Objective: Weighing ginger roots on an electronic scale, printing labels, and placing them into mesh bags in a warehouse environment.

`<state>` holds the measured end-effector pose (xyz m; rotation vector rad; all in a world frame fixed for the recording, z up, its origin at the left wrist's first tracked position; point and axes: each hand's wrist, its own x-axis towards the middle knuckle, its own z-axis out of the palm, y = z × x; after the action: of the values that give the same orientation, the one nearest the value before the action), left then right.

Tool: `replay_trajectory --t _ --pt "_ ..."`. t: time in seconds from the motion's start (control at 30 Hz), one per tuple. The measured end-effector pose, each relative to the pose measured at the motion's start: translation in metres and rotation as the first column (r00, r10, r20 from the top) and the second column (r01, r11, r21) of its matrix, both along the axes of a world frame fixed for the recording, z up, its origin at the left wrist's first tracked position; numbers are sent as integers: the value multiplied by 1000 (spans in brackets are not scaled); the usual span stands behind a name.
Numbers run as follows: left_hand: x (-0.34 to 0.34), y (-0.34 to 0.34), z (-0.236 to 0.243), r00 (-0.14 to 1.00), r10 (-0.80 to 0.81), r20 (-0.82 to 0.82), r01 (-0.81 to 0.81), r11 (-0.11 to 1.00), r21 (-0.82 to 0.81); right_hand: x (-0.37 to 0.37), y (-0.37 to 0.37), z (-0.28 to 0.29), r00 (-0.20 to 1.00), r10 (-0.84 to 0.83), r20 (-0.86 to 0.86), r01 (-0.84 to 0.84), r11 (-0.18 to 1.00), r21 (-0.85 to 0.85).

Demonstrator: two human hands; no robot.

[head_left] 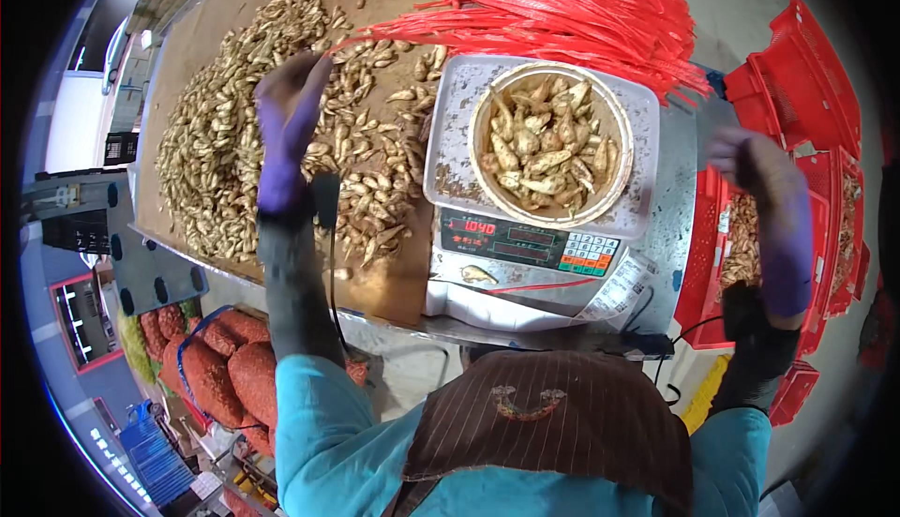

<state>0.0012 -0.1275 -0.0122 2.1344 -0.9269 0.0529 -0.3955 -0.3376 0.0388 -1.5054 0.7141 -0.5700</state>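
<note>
A tan worktable (225, 1) carries a broad heap of small, pale brown bulbs (216, 156) on its left side. At the far edge sprawls a glossy red mesh bundle (572, 11), likely light and limp, its slick strands apt to slide and tangle. Nearer the worker stands a scale (450, 114), bearing a round tub (553, 222) partly filled with more bulbs. The right hand (761, 179), blurred, hangs over red crates (806, 86) beside the table; its fingers look curled, but whether they are closed cannot be told, and nothing shows in it. The left hand (292, 109), above the heap, appears to pinch a thin red strand (403, 28) that runs back to the bundle beyond the scale. Soft and nearly weightless, it would seem best held near its loose end, between thumb and fingertip.
</note>
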Motion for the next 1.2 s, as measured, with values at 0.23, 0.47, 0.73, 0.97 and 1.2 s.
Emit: replay_trajectory --t 0.23,0.47,0.73,0.97,1.2 --pt "-205 112 15 716 -624 -311 662 749 21 87 133 -28 869 481 115 -289 306 907" --pt "-251 97 -34 287 -399 -871 -211 860 -464 50 169 -115 327 944 -49 -881 323 344" --pt "-262 81 -5 492 -173 -853 150 982 -113 36 150 -71 918 372 137 -393 812 432" --pt "-284 43 -4 257 -249 -934 -70 959 -274 38 150 -88 959 23 283 -63 989 134" --pt "-276 43 -28 557 -338 -759 35 922 -385 26 135 -73 993 -32 115 -16 919 394"
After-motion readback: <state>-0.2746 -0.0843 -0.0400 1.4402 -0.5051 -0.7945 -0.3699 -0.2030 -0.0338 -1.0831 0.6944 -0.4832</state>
